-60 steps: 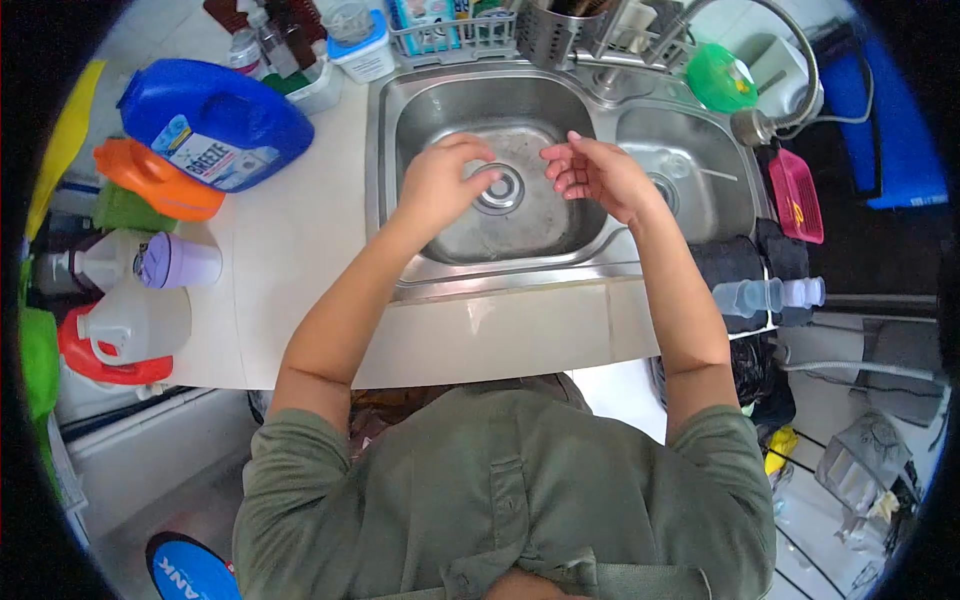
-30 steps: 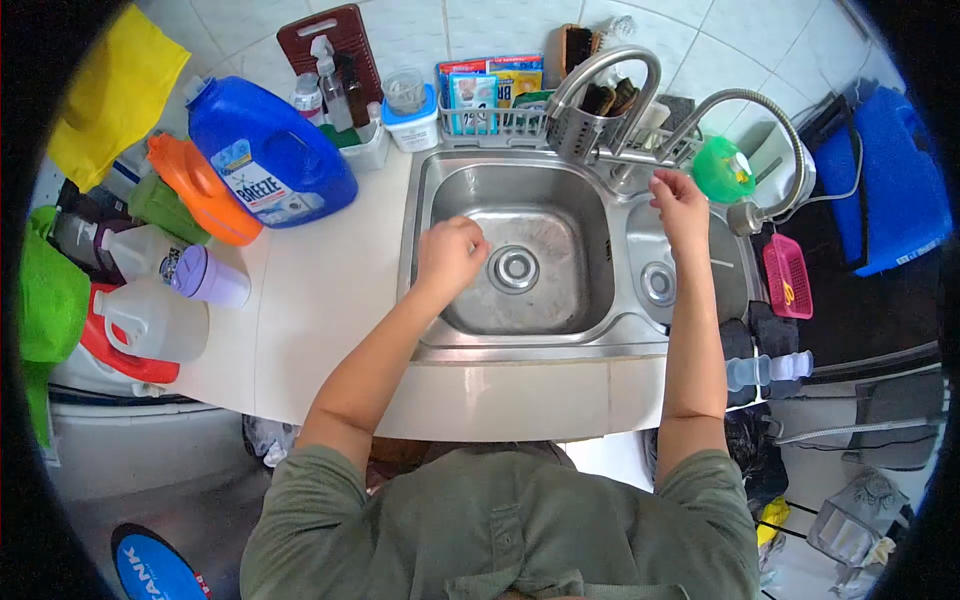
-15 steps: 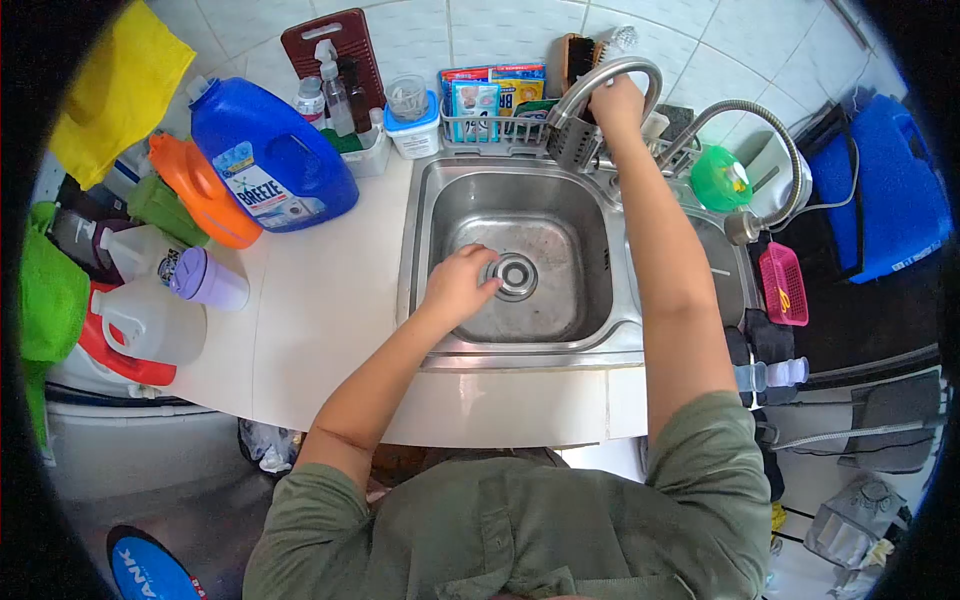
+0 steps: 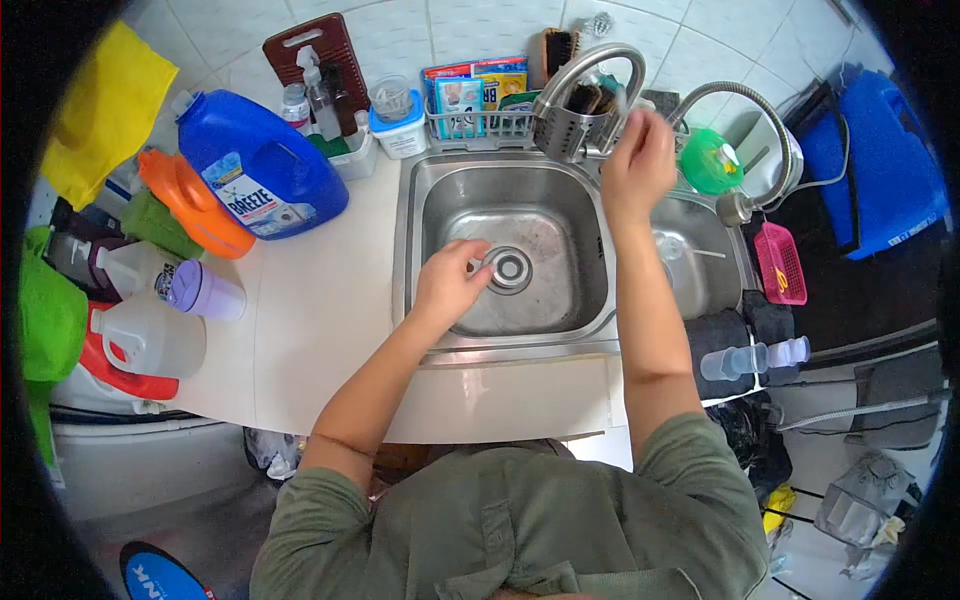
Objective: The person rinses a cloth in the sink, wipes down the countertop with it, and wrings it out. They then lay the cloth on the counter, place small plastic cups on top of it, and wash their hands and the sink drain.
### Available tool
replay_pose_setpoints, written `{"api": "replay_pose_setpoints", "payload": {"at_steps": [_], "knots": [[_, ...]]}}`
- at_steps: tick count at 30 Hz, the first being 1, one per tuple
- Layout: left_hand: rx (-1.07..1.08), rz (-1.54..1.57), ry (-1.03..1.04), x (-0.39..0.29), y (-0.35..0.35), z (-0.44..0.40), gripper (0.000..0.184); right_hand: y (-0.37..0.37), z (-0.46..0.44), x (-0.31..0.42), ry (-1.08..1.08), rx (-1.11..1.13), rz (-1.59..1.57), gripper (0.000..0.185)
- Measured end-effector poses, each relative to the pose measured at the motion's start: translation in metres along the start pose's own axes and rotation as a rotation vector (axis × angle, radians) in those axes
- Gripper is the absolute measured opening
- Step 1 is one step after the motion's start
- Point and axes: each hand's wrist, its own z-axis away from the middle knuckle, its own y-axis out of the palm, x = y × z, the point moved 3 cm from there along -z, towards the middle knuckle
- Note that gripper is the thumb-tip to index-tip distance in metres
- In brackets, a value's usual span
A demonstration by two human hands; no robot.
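My left hand point(image 4: 455, 285) hovers over the left part of the steel sink basin point(image 4: 545, 320), fingers loosely curved and thumb apart, holding nothing visible. Its fingertips are beside the round drain strainer point(image 4: 509, 270). On the right, my right hand point(image 4: 640, 170) is raised in front of the curved faucet point(image 4: 640, 62), its fingers pinched together. A pale blurred shape shows at the fingertips, but what it is I cannot make out. Just left of that hand, a perforated metal utensil holder point(image 4: 570, 133) with brushes or utensils in it stands behind the basin.
A blue detergent jug point(image 4: 265, 165), an orange bottle point(image 4: 195, 205) and a lilac cup point(image 4: 205, 288) stand on the left counter. Behind the sink is a wire rack point(image 4: 480, 128) with packets. To the right are a flexible spout point(image 4: 735, 208), a green container point(image 4: 708, 162) and a pink basket point(image 4: 780, 262).
My right hand has drawn back toward me from the utensil holder behind the faucet. My left hand stays over the basin, almost unmoved. The view has shifted slightly.
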Motion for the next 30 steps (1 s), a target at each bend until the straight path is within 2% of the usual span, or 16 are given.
{"api": "replay_pose_setpoints", "payload": {"at_steps": [5, 7, 9, 10, 12, 14, 15, 16, 18, 20, 21, 22, 24, 27, 29, 30], "knots": [[-0.103, 0.176, -0.038, -0.039, 0.008, -0.015, 0.030, -0.029, 0.072, 0.043, -0.072, 0.571, -0.202, 0.006], [-0.260, 0.021, 0.308, -0.043, 0.023, -0.025, 0.026, -0.031, 0.095, 0.047, -0.013, 0.773, -0.188, 0.012], [-0.097, 0.075, 0.305, -0.015, 0.047, -0.036, 0.021, -0.027, 0.099, 0.030, -0.035, 0.738, -0.200, 0.016], [-0.030, 0.085, 0.180, -0.012, 0.049, -0.040, 0.017, -0.027, 0.101, 0.020, -0.080, 0.681, -0.210, 0.020], [0.056, 0.086, 0.037, -0.006, 0.050, -0.050, 0.015, -0.031, 0.101, -0.006, 0.136, 0.628, -0.214, 0.028], [0.045, 0.957, -0.331, 0.008, 0.057, -0.066, 0.011, -0.040, 0.120, -0.044, 0.211, 0.743, -0.093, 0.029], [0.051, 0.956, -0.336, 0.015, 0.060, -0.073, 0.011, -0.044, 0.128, -0.058, 0.267, 0.854, 0.030, 0.030], [0.157, 1.156, -0.416, 0.026, 0.065, -0.077, 0.013, -0.050, 0.128, -0.061, 0.273, 0.855, 0.034, 0.030], [0.269, 1.353, -0.496, 0.046, 0.078, -0.091, 0.015, -0.057, 0.135, -0.071, 0.690, 0.990, -0.170, 0.028], [0.583, 1.606, -0.598, 0.058, 0.100, -0.096, 0.015, -0.058, 0.139, -0.075, 0.679, 0.880, -0.255, 0.024], [0.588, 1.605, -0.605, 0.053, 0.104, -0.094, 0.015, -0.059, 0.136, -0.073, 0.751, 0.807, -0.280, 0.023], [0.589, 1.493, -0.587, 0.047, 0.110, -0.092, 0.019, -0.060, 0.132, -0.072, 0.820, 0.734, -0.303, 0.021], [0.596, 1.377, -0.569, 0.045, 0.119, -0.091, 0.022, -0.067, 0.119, -0.071, 0.751, 0.657, -0.226, 0.019], [0.759, 0.287, -0.368, 0.091, 0.149, -0.093, 0.043, -0.084, 0.094, -0.069, 0.657, 0.493, -0.156, 0.017], [0.728, -0.600, 0.085, 0.097, 0.157, -0.083, 0.036, -0.094, 0.091, -0.069, 0.679, 0.514, -0.156, 0.017], [0.729, -0.601, 0.089, 0.100, 0.160, -0.078, 0.036, -0.097, 0.091, -0.069, 0.694, 0.533, -0.157, 0.017]]}}
